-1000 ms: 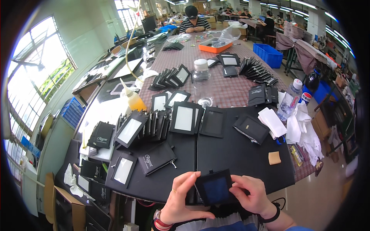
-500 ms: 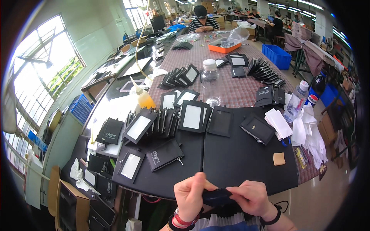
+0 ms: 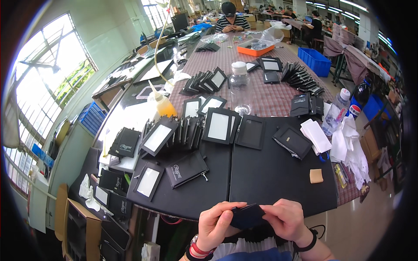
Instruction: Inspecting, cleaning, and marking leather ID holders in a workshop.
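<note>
Close to my body, at the table's front edge, I hold a small black wallet (image 3: pixel 247 216) between both hands. My left hand (image 3: pixel 213 225) grips its left end, thumb on the near face and fingers along the top. The right end is pinched by my right hand (image 3: pixel 286 219). Beyond them on the black table mat (image 3: pixel 272 182) lie a wallet with a zip pull (image 3: pixel 187 172), a card holder with a clear window (image 3: pixel 149 182) and a zipped black wallet (image 3: pixel 291 142). A tan sponge-like square (image 3: pixel 316 176) sits to the right of my hands.
Rows of black wallets (image 3: pixel 183 132) stand across the table. A yellow glue bottle (image 3: pixel 164 105), a clear jar (image 3: pixel 239 89), a folded white cloth (image 3: pixel 315 135) and drink bottles (image 3: pixel 337 111) stand beyond. A cardboard box (image 3: pixel 89 230) is low left. A person (image 3: pixel 230 21) sits at the far end.
The wallet has turned up so its face shows more. My left thumb has come down from pointing up onto its near side, and the left fingers now stretch along the top edge.
</note>
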{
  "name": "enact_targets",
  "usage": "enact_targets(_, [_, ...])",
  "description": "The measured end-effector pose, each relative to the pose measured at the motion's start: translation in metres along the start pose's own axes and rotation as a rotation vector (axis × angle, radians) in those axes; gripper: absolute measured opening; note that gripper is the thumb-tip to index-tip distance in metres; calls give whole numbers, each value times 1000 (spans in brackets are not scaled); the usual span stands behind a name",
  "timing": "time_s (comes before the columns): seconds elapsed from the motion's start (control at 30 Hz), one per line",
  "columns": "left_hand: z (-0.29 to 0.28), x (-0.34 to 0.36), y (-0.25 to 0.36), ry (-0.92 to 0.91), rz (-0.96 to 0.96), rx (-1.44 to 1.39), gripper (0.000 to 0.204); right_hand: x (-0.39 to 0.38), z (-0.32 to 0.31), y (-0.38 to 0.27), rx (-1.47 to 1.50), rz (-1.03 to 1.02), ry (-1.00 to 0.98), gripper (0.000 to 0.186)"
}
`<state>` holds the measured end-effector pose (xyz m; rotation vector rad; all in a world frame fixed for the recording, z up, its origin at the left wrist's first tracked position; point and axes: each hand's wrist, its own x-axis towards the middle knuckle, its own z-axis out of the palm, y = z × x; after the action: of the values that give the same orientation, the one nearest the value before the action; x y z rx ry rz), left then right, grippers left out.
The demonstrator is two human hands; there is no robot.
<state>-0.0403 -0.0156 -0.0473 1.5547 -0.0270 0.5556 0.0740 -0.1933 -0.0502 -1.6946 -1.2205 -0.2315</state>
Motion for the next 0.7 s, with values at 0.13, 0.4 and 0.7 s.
enact_targets(0.13, [8,3,7,-31,-158,-223,39,0,-5,-1,15,34,15,29])
enact_targets(0.4, [1,22,18,-148,92,718,109,0,-10,1,347,541,203,23])
enact_targets(0.7, [9,38,25,-424,126,1044,99,2,-77,-5,-120,509,-7,25])
